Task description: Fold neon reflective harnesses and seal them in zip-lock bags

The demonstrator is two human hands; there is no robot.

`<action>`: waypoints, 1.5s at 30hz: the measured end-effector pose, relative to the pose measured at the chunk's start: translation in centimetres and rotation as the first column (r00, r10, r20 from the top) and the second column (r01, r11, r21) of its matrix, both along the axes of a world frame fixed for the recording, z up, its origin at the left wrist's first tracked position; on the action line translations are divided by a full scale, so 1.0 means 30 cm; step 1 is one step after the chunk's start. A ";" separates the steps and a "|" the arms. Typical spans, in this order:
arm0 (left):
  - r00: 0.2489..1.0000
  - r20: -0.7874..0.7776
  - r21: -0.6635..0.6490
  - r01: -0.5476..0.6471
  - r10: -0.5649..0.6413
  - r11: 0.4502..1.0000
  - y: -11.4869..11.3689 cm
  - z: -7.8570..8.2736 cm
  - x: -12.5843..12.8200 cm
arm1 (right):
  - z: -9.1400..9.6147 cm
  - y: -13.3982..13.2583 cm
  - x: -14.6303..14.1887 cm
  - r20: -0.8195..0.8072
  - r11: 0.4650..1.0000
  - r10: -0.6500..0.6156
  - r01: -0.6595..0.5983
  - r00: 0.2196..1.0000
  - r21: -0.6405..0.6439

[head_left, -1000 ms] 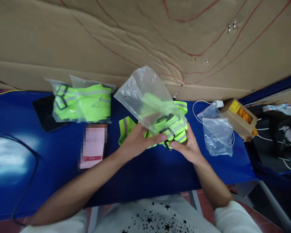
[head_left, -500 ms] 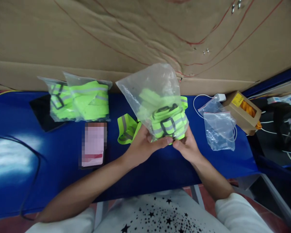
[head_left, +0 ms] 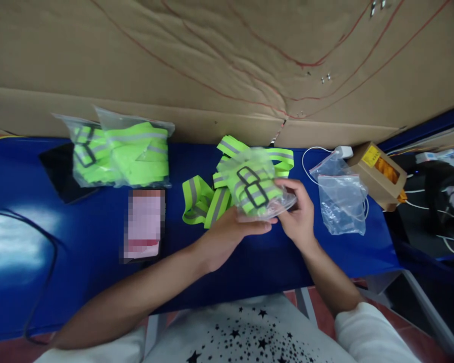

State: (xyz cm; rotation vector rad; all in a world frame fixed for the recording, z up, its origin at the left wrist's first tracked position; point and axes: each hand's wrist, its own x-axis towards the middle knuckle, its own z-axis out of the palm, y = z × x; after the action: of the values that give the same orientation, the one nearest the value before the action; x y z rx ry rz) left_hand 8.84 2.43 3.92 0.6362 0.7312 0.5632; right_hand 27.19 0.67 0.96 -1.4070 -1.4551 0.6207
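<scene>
Between my two hands is a clear plastic bag [head_left: 255, 184] packed with a folded neon-yellow reflective strap; black buckles show through the film. My left hand [head_left: 236, 229] supports it from below and the left, its thumb stretched along the lower edge. On the other side, my right hand [head_left: 297, 212] pinches the bag's gathered plastic at its right end. Loose reflective straps [head_left: 196, 199] with grey stripes lie on the blue table behind and left of the held bag, partly covered by it.
Two filled bags [head_left: 136, 156] of straps lie at the back left, over a dark flat item [head_left: 56, 171]. A phone [head_left: 146, 224] is nearer me. At right are empty clear bags [head_left: 342, 204], a white cable and a cardboard box [head_left: 378, 174]. A brown cardboard wall [head_left: 174, 55] rises behind.
The bag has tipped over and its tall loose top is now folded down toward my right hand. My right hand has shifted up to the bag's right end. More loose straps show behind.
</scene>
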 end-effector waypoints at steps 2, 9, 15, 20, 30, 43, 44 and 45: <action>0.992 -0.046 0.056 0.117 -0.114 0.992 -0.010 0.005 -0.007 | 0.001 0.005 0.000 -0.073 0.995 -0.083 0.079 0.994 -0.057; 0.862 -0.493 0.811 0.405 0.121 0.421 0.000 0.122 -0.118 | 0.072 -0.003 0.014 -0.677 0.905 -0.119 -0.201 0.726 -0.374; 0.932 -0.278 0.903 0.170 0.235 0.394 0.034 0.129 -0.127 | 0.151 -0.067 0.051 -0.883 0.658 0.232 -0.735 0.408 -0.167; 0.966 -0.259 0.557 0.154 -0.005 0.816 0.060 0.085 -0.097 | 0.113 -0.064 0.073 -0.575 0.830 0.304 -0.508 0.759 -0.232; 0.910 -0.293 0.461 0.404 -0.294 0.790 0.165 -0.040 -0.130 | -0.005 -0.008 0.120 -0.440 0.907 0.101 -0.264 0.892 -0.327; 0.811 -0.432 0.405 0.566 -0.395 0.718 0.227 -0.087 -0.169 | -0.043 0.007 0.161 0.081 0.872 0.376 -0.323 0.923 -0.368; 0.816 -0.419 0.398 0.559 -0.398 0.727 0.227 -0.084 -0.170 | -0.039 0.008 0.162 0.079 0.869 0.386 -0.333 0.919 -0.366; 0.824 -0.398 0.389 0.550 -0.403 0.739 0.226 -0.079 -0.171 | -0.037 0.009 0.164 0.059 0.863 0.394 -0.347 0.917 -0.368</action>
State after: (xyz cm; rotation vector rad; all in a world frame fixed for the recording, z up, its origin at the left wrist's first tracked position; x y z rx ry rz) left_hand 3.72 9.20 1.54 1.3684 0.6568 0.1555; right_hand 32.10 0.93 -0.14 -1.4652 -1.8110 1.0954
